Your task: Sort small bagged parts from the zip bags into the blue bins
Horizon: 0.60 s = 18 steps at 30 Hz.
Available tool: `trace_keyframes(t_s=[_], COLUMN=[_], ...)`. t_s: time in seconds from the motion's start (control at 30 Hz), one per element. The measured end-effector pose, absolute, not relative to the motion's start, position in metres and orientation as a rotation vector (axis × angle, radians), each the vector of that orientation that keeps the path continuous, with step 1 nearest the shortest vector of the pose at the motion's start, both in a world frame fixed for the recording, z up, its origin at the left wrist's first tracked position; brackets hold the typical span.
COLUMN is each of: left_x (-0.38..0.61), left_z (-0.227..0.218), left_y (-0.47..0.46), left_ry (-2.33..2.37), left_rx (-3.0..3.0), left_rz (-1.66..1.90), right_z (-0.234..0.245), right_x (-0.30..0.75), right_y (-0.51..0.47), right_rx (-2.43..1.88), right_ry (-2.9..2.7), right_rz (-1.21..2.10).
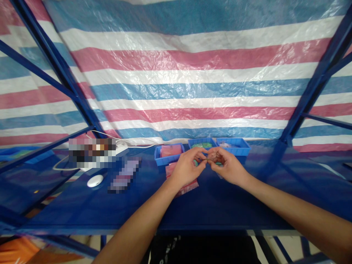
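Observation:
My left hand (189,165) and my right hand (227,165) meet above the middle of the blue table, fingertips pinched together and almost touching. Whatever is between the fingers is too small to make out. Bits of green show just behind the fingers of both hands. Under my left hand and wrist lie pink-red plastic bags (189,188), partly covered by the forearm. Close behind the hands stand a blue bin (168,160) holding pink-red bags, another blue bin (189,142) with green pieces, and a third blue bin (242,149) with small clear-looking items.
A white oval object (95,180) lies on the blue table (220,212) at the left, beside a blurred flat object (125,176). White cables (143,146) run along the back to a pixelated item. Blue metal posts and a striped tarp (192,84) bound the table.

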<state>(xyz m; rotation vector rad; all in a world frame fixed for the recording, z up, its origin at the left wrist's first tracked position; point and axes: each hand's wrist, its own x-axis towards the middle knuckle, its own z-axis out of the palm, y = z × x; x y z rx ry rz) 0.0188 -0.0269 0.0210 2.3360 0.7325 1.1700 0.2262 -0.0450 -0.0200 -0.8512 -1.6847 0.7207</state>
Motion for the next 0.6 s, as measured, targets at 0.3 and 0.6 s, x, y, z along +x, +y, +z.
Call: trace_keyframes(t_s=[0.3,0.6], left_x=[0.019,0.018], left_z=[0.019,0.025], left_y=[-0.026,-0.032], left_ry=[0.676,0.579], left_rx=[2.382,2.462], left_rz=[1.186,1.136], right_z=[-0.009,-0.004], right_x=[0.223,0.220], right_y=[-0.053,-0.059], right_rx=[-0.891,-0.906], right_ry=[-1.688,-1.763], right_rz=[0.726,0.633])
